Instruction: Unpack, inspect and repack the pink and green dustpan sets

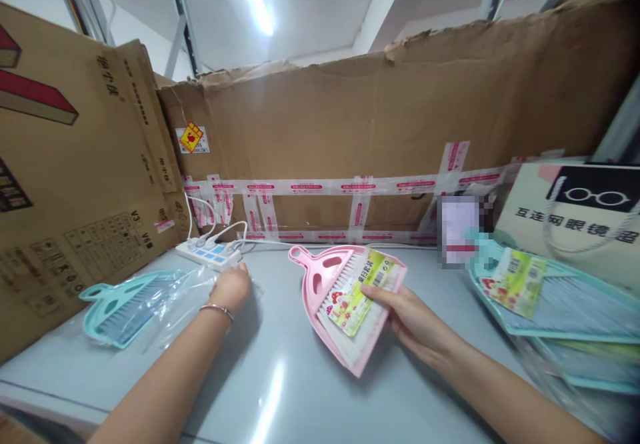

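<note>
My right hand (407,314) grips a pink dustpan (316,284) by its right edge, thumb on top of the printed label card (355,304). A white-bristled brush (345,351) is nested in the pan, partly covered by the card. The pan is tilted, its handle loop pointing to the far left. My left hand (231,291), with a bracelet at the wrist, is closed on crinkled clear plastic (185,301) beside the power strip; its fingertips are mostly hidden. That plastic reaches over a turquoise dustpan and brush set (123,307) lying at the left.
A white power strip (207,254) with plugged cables sits at the back left. Cardboard boxes (320,124) wall the table (240,391) behind and at left. More turquoise dustpan sets (575,297) are stacked at right, by a printed carrier bag (530,197).
</note>
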`<state>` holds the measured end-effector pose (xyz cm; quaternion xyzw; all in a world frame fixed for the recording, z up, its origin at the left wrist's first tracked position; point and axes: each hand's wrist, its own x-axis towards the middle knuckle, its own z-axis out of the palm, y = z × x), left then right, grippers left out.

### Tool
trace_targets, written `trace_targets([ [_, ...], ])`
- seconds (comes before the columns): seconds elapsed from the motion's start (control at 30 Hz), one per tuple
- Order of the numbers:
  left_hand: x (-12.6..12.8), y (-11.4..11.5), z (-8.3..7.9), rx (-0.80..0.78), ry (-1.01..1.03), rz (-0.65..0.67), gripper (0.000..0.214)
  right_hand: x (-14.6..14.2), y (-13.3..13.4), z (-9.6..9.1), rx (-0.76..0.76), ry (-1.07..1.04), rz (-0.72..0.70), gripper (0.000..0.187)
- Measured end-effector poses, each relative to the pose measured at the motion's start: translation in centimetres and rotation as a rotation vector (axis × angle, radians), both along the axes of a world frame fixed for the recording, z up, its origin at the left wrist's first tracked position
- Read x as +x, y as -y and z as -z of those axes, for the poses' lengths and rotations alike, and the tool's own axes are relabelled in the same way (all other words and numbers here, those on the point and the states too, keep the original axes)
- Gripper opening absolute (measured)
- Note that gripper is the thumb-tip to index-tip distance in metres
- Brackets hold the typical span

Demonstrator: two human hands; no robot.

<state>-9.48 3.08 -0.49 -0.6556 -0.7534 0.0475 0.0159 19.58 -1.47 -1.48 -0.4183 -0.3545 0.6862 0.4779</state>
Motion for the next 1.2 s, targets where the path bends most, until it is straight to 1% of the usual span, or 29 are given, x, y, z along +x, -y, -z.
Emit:
trace_targets([
  [0.1, 1.3, 0.8, -0.3, -0.02, -0.045, 0.064, 0.036, 0.0, -0.1, -0.2, 0.006, -0.019, 0.027, 0.027],
  [0.23, 4.7, 1.5, -0.6, 0.009, -0.061, 0.21, 0.044, 0.3, -0.3, -0.4, 0.011, -0.044, 0.08, 0.027],
  [0.33, 6.4, 1.5, -0.6, 0.138, -0.032, 0.384, 0.05, 0.5, -0.4, -0.5, 0.032, -0.052, 0.107, 0.026],
  [0.4, 6.7, 1.1, -0.5, 0.254, 0.013, 0.437, 0.051, 0.6, -0.5, -0.6, 0.037, -0.045, 0.13, 0.026],
  [0.47, 6.3, 0.6, -0.6, 0.344, 0.069, 0.402, 0.044, 0.6, -0.5, -0.8, 0.034, -0.036, 0.158, 0.027],
  [0.53, 5.6, 0.0, -0.9, 0.425, 0.116, 0.345, 0.032, 0.7, -0.4, -1.0, 0.033, -0.03, 0.151, 0.028],
  [0.63, 4.5, -0.5, -1.5, 0.557, 0.147, 0.284, 0.019, 0.6, -0.2, -1.1, 0.035, 0.006, 0.065, 0.03],
  [0.7, 4.4, -0.4, -1.7, 0.64, 0.162, 0.307, 0.017, 0.5, 0.0, -0.9, 0.033, 0.052, -0.001, 0.032],
  [0.77, 5.0, 0.0, -1.7, 0.718, 0.195, 0.404, 0.016, 0.2, 0.3, -0.6, 0.043, 0.077, -0.048, 0.032],
  [0.87, 7.0, 1.1, -1.3, 0.814, 0.248, 0.635, 0.017, -0.6, 0.6, -0.1, 0.061, 0.034, -0.065, 0.033],
  [0.97, 9.1, 2.4, -0.9, 0.858, 0.223, 0.845, 0.02, -1.3, 0.6, 0.3, 0.045, -0.079, 0.011, 0.036],
  [1.03, 10.0, 3.0, -0.8, 0.886, 0.193, 0.919, 0.02, -1.6, 0.5, 0.4, 0.035, -0.161, 0.112, 0.038],
  [1.1, 10.4, 3.4, -0.8, 0.935, 0.176, 0.953, 0.019, -1.8, 0.6, 0.4, 0.035, -0.218, 0.182, 0.041],
  [1.13, 10.6, 3.6, -0.8, 0.958, 0.166, 0.971, 0.018, -1.9, 0.7, 0.4, 0.037, -0.23, 0.183, 0.042],
  [1.2, 10.9, 3.8, -0.7, 0.986, 0.144, 1.02, 0.017, -2.3, 1.0, 0.5, 0.029, -0.223, 0.125, 0.043],
])
